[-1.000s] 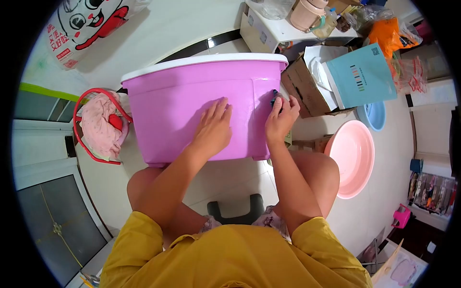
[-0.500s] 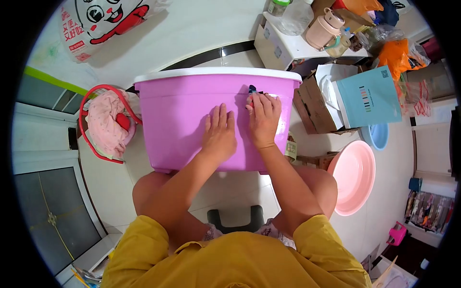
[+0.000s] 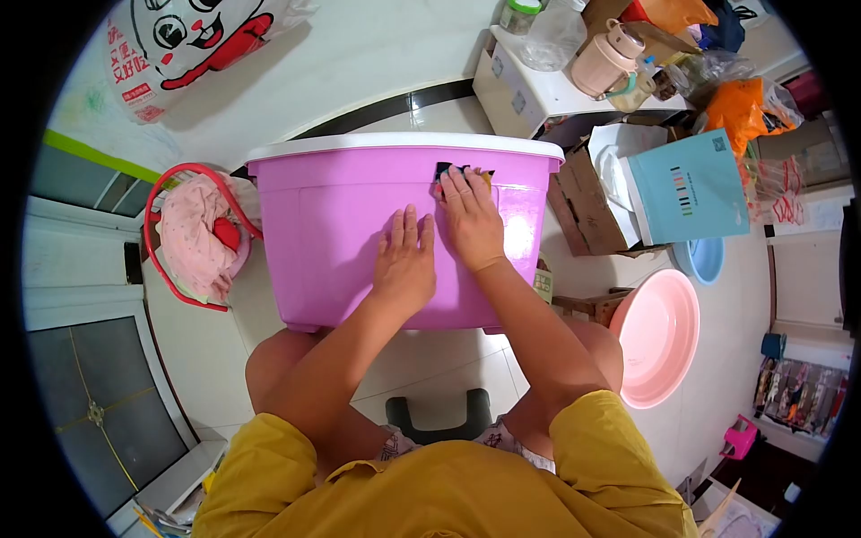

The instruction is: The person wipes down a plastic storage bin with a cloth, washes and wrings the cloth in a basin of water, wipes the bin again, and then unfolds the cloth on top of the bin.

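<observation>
A purple plastic storage bin (image 3: 332,206) with a white lid (image 3: 404,141) stands in front of my knees, its broad side facing me. My left hand (image 3: 404,264) lies flat on the middle of that side, fingers stretched out and holding nothing. Higher up and to the right, my right hand (image 3: 471,220) presses a small dark, multicoloured cloth (image 3: 446,168) against the bin just below the lid. Its edges stick out past my fingertips, and the rest is hidden under them.
To the left stands a red-handled basket (image 3: 151,235) with pink cloth. On the right are a cardboard box (image 3: 574,202), a blue box (image 3: 691,184), a pink basin (image 3: 659,336) and a blue basin (image 3: 702,260). A white cabinet (image 3: 511,85) holding a flask (image 3: 603,67) stands behind.
My right hand has slid left across the bin with the cloth, which now shows more widely above the fingers. My left hand stays almost in place. The view has shifted slightly.
</observation>
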`<move>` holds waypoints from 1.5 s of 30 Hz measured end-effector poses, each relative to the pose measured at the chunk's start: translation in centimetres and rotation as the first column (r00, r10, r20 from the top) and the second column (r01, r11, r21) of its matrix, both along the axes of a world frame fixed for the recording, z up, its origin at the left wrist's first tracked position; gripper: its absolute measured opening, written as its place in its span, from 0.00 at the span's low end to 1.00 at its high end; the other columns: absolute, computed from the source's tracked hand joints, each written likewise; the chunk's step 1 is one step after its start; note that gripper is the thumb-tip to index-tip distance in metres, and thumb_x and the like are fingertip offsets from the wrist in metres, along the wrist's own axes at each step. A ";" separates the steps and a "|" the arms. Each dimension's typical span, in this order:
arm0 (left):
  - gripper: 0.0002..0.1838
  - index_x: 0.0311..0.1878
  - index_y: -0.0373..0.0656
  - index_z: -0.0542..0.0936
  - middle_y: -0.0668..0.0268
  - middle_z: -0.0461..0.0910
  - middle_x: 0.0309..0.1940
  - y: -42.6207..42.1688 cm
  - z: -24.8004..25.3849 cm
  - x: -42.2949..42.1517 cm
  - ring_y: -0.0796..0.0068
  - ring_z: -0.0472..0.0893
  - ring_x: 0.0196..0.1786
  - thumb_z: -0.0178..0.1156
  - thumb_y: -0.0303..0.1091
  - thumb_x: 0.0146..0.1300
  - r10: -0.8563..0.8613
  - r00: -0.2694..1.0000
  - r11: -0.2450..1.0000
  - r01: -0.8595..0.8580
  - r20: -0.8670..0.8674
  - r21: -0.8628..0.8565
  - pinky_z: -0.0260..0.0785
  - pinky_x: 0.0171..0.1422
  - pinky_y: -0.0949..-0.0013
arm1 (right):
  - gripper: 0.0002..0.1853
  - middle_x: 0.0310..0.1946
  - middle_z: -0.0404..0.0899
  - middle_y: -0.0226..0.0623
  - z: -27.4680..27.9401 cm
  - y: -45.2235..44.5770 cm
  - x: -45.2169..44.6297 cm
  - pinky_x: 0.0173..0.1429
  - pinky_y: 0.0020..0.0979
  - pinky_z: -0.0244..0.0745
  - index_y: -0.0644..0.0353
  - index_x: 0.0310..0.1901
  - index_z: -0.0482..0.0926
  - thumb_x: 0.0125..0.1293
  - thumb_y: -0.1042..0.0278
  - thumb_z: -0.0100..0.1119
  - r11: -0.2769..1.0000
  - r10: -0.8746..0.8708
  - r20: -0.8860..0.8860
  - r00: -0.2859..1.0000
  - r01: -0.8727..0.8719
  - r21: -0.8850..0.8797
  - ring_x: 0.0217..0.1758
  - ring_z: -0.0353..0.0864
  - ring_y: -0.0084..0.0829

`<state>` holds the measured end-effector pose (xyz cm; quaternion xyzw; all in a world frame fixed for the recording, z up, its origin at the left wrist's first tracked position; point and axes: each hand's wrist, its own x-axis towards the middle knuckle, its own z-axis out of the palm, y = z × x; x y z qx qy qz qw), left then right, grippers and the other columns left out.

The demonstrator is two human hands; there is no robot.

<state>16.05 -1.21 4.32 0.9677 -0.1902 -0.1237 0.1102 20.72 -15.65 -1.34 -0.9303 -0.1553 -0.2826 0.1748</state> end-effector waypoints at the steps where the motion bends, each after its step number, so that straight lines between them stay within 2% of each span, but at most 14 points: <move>1: 0.34 0.72 0.32 0.57 0.40 0.50 0.73 -0.1 0.2 0.0 0.44 0.50 0.77 0.48 0.28 0.60 0.003 1.000 1.000 -0.002 -0.030 0.006 0.48 0.75 0.44 | 0.24 0.62 0.73 0.42 0.0 -0.2 0.1 0.70 0.41 0.64 0.62 0.59 0.74 0.59 0.71 0.55 1.000 -0.020 -0.018 1.000 0.020 0.014 0.65 0.69 0.46; 4: 0.35 0.73 0.33 0.55 0.40 0.48 0.74 -0.2 0.5 0.0 0.45 0.48 0.77 0.48 0.28 0.60 0.001 0.998 0.998 0.002 -0.063 0.055 0.47 0.76 0.45 | 0.20 0.59 0.76 0.38 0.3 -1.4 0.4 0.67 0.38 0.68 0.60 0.57 0.77 0.62 0.69 0.59 0.992 -0.121 0.029 0.992 0.122 -0.025 0.62 0.73 0.45; 14: 0.36 0.74 0.33 0.53 0.41 0.47 0.75 -0.6 0.1 -0.2 0.46 0.46 0.78 0.48 0.27 0.60 0.013 0.997 0.997 -0.006 -0.080 0.083 0.45 0.77 0.46 | 0.18 0.58 0.77 0.40 0.2 -4.3 0.0 0.65 0.40 0.69 0.61 0.55 0.76 0.64 0.68 0.56 0.949 -0.316 0.021 0.948 0.316 0.013 0.61 0.73 0.47; 16: 0.38 0.71 0.36 0.58 0.44 0.50 0.73 -0.4 -0.8 -0.2 0.46 0.50 0.76 0.60 0.33 0.57 0.016 0.997 0.998 -0.021 0.075 0.061 0.45 0.76 0.45 | 0.16 0.56 0.78 0.41 0.1 -4.6 0.0 0.65 0.42 0.68 0.61 0.53 0.76 0.64 0.69 0.56 0.934 -0.353 0.022 0.935 0.351 0.066 0.59 0.74 0.48; 17: 0.38 0.71 0.36 0.58 0.44 0.50 0.73 -0.2 -1.0 -0.1 0.46 0.50 0.76 0.60 0.33 0.57 0.019 0.997 0.998 -0.024 0.079 0.062 0.45 0.76 0.45 | 0.16 0.56 0.78 0.41 0.2 -4.7 0.0 0.65 0.42 0.68 0.61 0.53 0.76 0.64 0.69 0.56 0.935 -0.350 0.026 0.936 0.348 0.068 0.59 0.74 0.48; 19: 0.33 0.70 0.33 0.60 0.46 0.50 0.74 0.1 0.4 0.4 0.46 0.49 0.77 0.50 0.27 0.59 -0.019 0.994 1.000 0.020 0.104 -0.012 0.42 0.78 0.45 | 0.17 0.56 0.78 0.40 0.6 -4.5 -0.3 0.65 0.42 0.66 0.60 0.55 0.76 0.64 0.71 0.58 0.930 -0.351 0.058 0.935 0.341 0.138 0.60 0.73 0.48; 20: 0.33 0.70 0.33 0.60 0.46 0.50 0.74 0.2 0.2 0.8 0.46 0.49 0.77 0.50 0.27 0.59 -0.015 0.994 1.000 0.016 0.105 -0.011 0.42 0.78 0.45 | 0.17 0.58 0.75 0.41 0.8 -4.4 -0.3 0.64 0.43 0.67 0.61 0.54 0.77 0.63 0.72 0.60 0.945 -0.317 0.083 0.945 0.308 0.107 0.58 0.72 0.49; 22: 0.35 0.67 0.36 0.63 0.49 0.52 0.74 0.6 -0.3 1.6 0.49 0.51 0.76 0.62 0.31 0.55 -0.026 0.974 0.998 0.040 0.225 -0.056 0.44 0.77 0.46 | 0.17 0.60 0.74 0.41 1.4 -3.3 -0.4 0.63 0.43 0.67 0.61 0.54 0.77 0.62 0.72 0.60 0.961 -0.253 0.071 0.965 0.243 0.130 0.57 0.72 0.48; 27: 0.38 0.68 0.36 0.61 0.51 0.52 0.74 0.9 -0.4 2.9 0.52 0.51 0.77 0.63 0.31 0.55 0.039 0.987 0.993 -0.020 0.154 -0.120 0.44 0.77 0.47 | 0.22 0.52 0.73 0.47 2.0 -0.5 -0.3 0.61 0.43 0.69 0.61 0.56 0.75 0.59 0.73 0.61 0.977 -0.055 -0.005 0.998 0.055 0.204 0.57 0.72 0.48; 30: 0.39 0.70 0.36 0.58 0.51 0.52 0.74 0.8 -0.3 2.8 0.52 0.51 0.77 0.62 0.31 0.55 0.053 0.991 0.988 -0.034 0.121 -0.151 0.42 0.78 0.46 | 0.25 0.59 0.69 0.49 0.7 0.4 -0.6 0.67 0.45 0.65 0.62 0.60 0.72 0.59 0.73 0.56 0.988 0.080 -0.017 0.997 -0.077 0.134 0.63 0.69 0.50; 34: 0.42 0.73 0.36 0.55 0.53 0.53 0.74 0.8 -0.1 2.9 0.51 0.52 0.76 0.61 0.31 0.55 0.053 0.991 0.994 -0.041 0.121 -0.097 0.40 0.78 0.44 | 0.28 0.65 0.65 0.51 0.2 1.3 -0.7 0.74 0.47 0.57 0.67 0.63 0.68 0.58 0.75 0.53 0.996 0.060 -0.055 0.997 -0.056 0.074 0.70 0.62 0.51; 38: 0.42 0.72 0.35 0.56 0.54 0.54 0.74 0.4 -0.5 2.9 0.52 0.55 0.74 0.62 0.31 0.54 0.060 0.984 0.995 -0.046 0.170 -0.088 0.42 0.77 0.46 | 0.28 0.65 0.65 0.51 0.9 1.1 -0.1 0.74 0.46 0.57 0.68 0.63 0.68 0.58 0.75 0.53 0.997 0.074 -0.053 0.996 -0.071 0.044 0.69 0.63 0.50; 43: 0.41 0.71 0.34 0.59 0.54 0.57 0.72 0.2 -0.8 2.9 0.52 0.54 0.74 0.62 0.30 0.52 0.071 0.975 0.996 -0.060 0.212 -0.061 0.40 0.78 0.46 | 0.25 0.63 0.67 0.50 0.9 1.5 2.0 0.71 0.44 0.61 0.68 0.60 0.69 0.59 0.75 0.54 0.973 0.143 -0.035 0.989 -0.134 0.187 0.67 0.66 0.50; 45: 0.41 0.71 0.35 0.58 0.55 0.57 0.72 0.1 -0.4 3.0 0.51 0.54 0.74 0.62 0.30 0.52 0.075 0.973 0.996 -0.061 0.221 -0.069 0.40 0.78 0.46 | 0.24 0.62 0.69 0.50 1.1 1.2 2.7 0.71 0.43 0.62 0.68 0.59 0.70 0.59 0.75 0.54 0.977 0.162 -0.018 0.987 -0.158 0.140 0.67 0.67 0.50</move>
